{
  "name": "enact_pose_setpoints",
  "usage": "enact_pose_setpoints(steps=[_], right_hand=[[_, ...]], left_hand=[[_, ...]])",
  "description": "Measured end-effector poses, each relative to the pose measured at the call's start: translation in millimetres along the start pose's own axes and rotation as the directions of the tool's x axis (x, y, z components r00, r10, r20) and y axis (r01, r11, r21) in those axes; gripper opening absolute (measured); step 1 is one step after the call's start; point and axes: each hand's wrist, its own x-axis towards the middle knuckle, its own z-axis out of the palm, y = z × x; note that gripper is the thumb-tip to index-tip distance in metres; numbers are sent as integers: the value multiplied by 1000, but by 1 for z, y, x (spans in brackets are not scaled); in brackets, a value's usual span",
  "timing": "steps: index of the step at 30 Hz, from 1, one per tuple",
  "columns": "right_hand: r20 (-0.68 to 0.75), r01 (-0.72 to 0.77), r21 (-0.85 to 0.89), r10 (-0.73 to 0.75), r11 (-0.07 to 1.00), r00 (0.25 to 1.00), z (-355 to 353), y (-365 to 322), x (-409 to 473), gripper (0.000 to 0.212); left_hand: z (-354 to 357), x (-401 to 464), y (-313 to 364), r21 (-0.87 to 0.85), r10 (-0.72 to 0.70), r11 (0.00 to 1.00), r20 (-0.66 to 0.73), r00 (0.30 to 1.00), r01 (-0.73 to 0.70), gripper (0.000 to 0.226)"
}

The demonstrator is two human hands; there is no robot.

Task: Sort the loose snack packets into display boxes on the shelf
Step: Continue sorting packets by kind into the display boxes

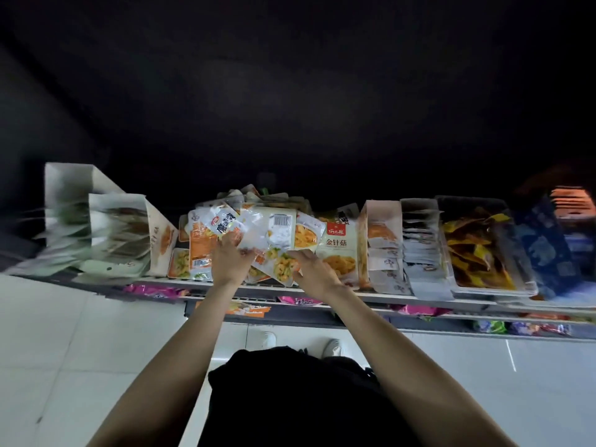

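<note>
A heap of loose snack packets [254,204] lies on the shelf [419,304] in the middle. My left hand [229,256] grips a fan of white and orange packets [225,221] above the heap. My right hand [311,267] pinches the lower edge of a packet printed with yellow food [280,266]. A white display box [379,246] with upright packets stands to the right. Left of the heap stand taller white display boxes [119,233], blurred.
A clear tray of yellow and dark packets [477,253] and a dark blue box [545,250] sit at the far right. Lower shelves hold pink and orange packets [154,290]. White tiled floor [64,350] lies below, with my shoes [332,348] near the shelf base.
</note>
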Motion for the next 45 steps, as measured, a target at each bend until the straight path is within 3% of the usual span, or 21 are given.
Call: enact_pose_setpoints(steps=[5,7,9,12,15,18,20,21,23,26,28,30,33,38,40,42,45], right_hand=[[19,-78,-25,79,997,997,14,-2,7,52],[-98,-82,81,90,993,991,8,-5,3,62],[-308,8,85,19,996,951,-2,-10,-9,75],[-518,108,-205,-201,973,831,-24,-14,-32,74],[-576,24,-356,-240,934,782,-43,-9,-56,47],[-606,-12,-354,-220,935,764,-60,2,-82,22],[-696,9,-227,-169,974,697,-73,14,-101,16],[-757,20,-136,-117,990,643,-80,21,-110,13],[-852,23,62,41,998,522,-90,37,-125,7],[-868,36,336,295,941,398,-92,59,-129,12],[-888,7,304,281,953,364,-89,70,-120,14],[-904,-50,200,204,979,377,-86,75,-108,16],[-894,-160,45,111,986,434,-82,82,-88,22],[-799,-281,-305,-84,910,596,-81,98,-68,28],[-781,-292,-398,-155,870,605,-85,100,-69,24],[-747,-272,-472,-218,838,628,-86,101,-68,34],[-691,-268,-520,-215,811,691,-85,102,-62,35]], left_hand=[[-9,7,-6,43,58,997,113,992,-63,34],[-14,4,2,-17,126,992,141,982,-125,28],[-21,-9,19,-100,225,973,193,955,-209,23],[-28,-35,46,-76,478,877,243,844,-475,12],[-27,-56,70,-33,672,732,202,713,-680,7],[-24,-64,92,-39,815,580,8,580,-814,14],[-19,-62,105,-57,847,507,-151,509,-860,18],[-14,-60,111,-100,832,509,-199,518,-855,20],[1,-55,122,-274,742,597,-169,649,-754,26],[36,-46,134,-460,523,775,83,848,-433,36],[62,-41,138,-450,409,852,251,878,-268,47],[82,-40,141,-401,360,891,335,870,-214,55],[102,-43,148,-338,374,906,360,855,-254,57],[112,-42,152,-259,374,918,318,871,-300,54],[113,-40,150,-251,396,911,310,864,-328,53],[113,-40,149,-264,412,903,300,860,-340,52],[114,-41,149,-296,392,905,305,868,-305,52]])
